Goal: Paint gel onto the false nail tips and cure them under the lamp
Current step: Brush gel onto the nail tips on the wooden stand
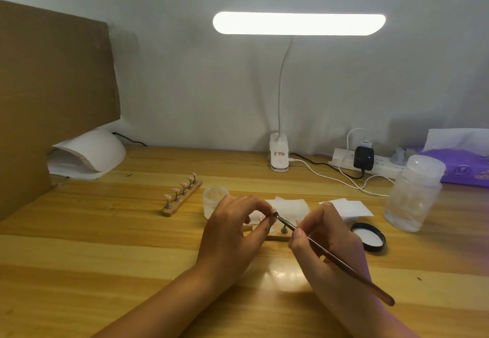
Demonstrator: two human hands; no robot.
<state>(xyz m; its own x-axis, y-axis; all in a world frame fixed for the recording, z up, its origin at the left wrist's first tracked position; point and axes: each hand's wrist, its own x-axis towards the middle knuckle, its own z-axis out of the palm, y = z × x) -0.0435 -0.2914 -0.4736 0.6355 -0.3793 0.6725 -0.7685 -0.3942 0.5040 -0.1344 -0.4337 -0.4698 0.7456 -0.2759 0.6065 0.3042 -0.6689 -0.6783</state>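
My left hand (pixel 232 228) pinches a small nail tip stand between thumb and forefinger at the table's centre. My right hand (pixel 325 242) grips a thin brown gel brush (pixel 336 258), its bristle end touching the pink nail tip at my left fingertips. Below my hands lies a wooden holder bar (pixel 277 237) with a few pegs, mostly hidden. A second wooden holder (pixel 182 197) with several pink nail tips sits to the left. The white curing lamp (pixel 90 155) stands at the far left by the wall.
A small clear jar (pixel 214 200) sits behind my left hand, white wipes (pixel 346 208) and a black lid (pixel 369 237) to the right. A large clear bottle (pixel 415 192), a power strip (pixel 370 164), a lit desk lamp (pixel 279 157), a purple tissue pack (pixel 465 168) and a cardboard sheet (pixel 53 78) surround the table.
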